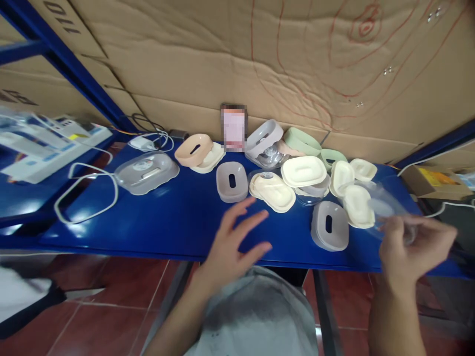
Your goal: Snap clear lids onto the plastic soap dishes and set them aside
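the left hand [232, 242] hovers open over the near edge of the blue table [148, 222], fingers spread apart and holding nothing. just beyond its fingertips lie a grey tray with a slot [232, 182] and a cream soap-dish piece [272, 191].

the right hand [413, 247] is at the right end of the table, its fingers closed on a clear plastic piece [382, 205] that is blurred; how firmly it is pinched cannot be told. the clear piece sits at the near right, just beside a cream lid [358, 206] and close to a second grey slotted tray [329, 225], which lies flat near the table's front edge.

farther back, a cluster of dish parts crowds the middle and right: a wide cream tray [303, 171], a green tray [302, 141] leaning at the far side, a grey tray tilted up [264, 136], and a peach tray [193, 149] resting on a cream piece. to the left lies a clear grey lidded dish [146, 172], and a white cable [85, 198] loops across the left part of the table. brown cardboard [260, 59] stands behind everything, and a red tile floor [111, 306] shows below the table.
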